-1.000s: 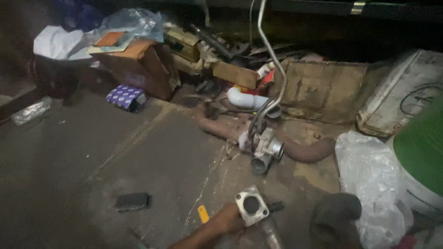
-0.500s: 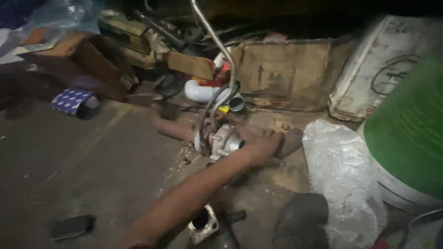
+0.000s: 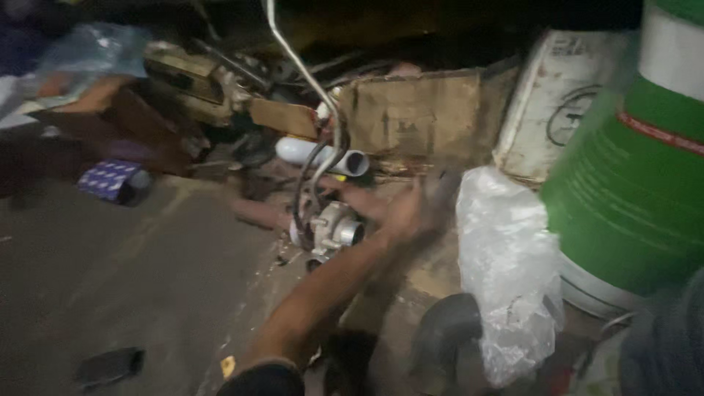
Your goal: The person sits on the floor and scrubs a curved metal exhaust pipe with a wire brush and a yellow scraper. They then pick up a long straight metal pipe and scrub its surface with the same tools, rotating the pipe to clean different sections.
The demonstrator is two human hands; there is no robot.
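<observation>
1. Biggest thing in view: a green drum (image 3: 631,183) with a white band fills the right edge, standing on the floor.
2. The grey concrete floor (image 3: 110,286) spreads across the left half, dusty and dim.
3. Behind, a flattened brown cardboard box (image 3: 418,117) leans against the back clutter, with a pale printed sack (image 3: 554,103) tilted just to its right.
4. A crumpled clear plastic bag (image 3: 513,271) sits between the drum and the outstretched arm, touching the drum's base.
5. One arm comes up from the bottom of the frame; which hand it is, I cannot tell. The hand (image 3: 400,213) is blurred, fingers spread and open, right beside the metal part, gripping nothing that I can make out. No second hand shows.
6. A brown wooden box (image 3: 110,121) lies at upper left among the junk.
7. A dark rounded object (image 3: 444,337) rests at the foot of the plastic bag; too dim to identify.
8. The silvery metal part (image 3: 334,229), a small housing with a round port, lies on the floor at centre, just left of the hand.
9. A thin bent metal tube (image 3: 312,88) rises from that part toward the top of the frame.
10. A white pipe stub (image 3: 323,155) lies behind it.
11. A small blue patterned packet (image 3: 110,180) sits at left.
12. A flat black item (image 3: 110,365) lies at lower left, well apart from everything.
</observation>
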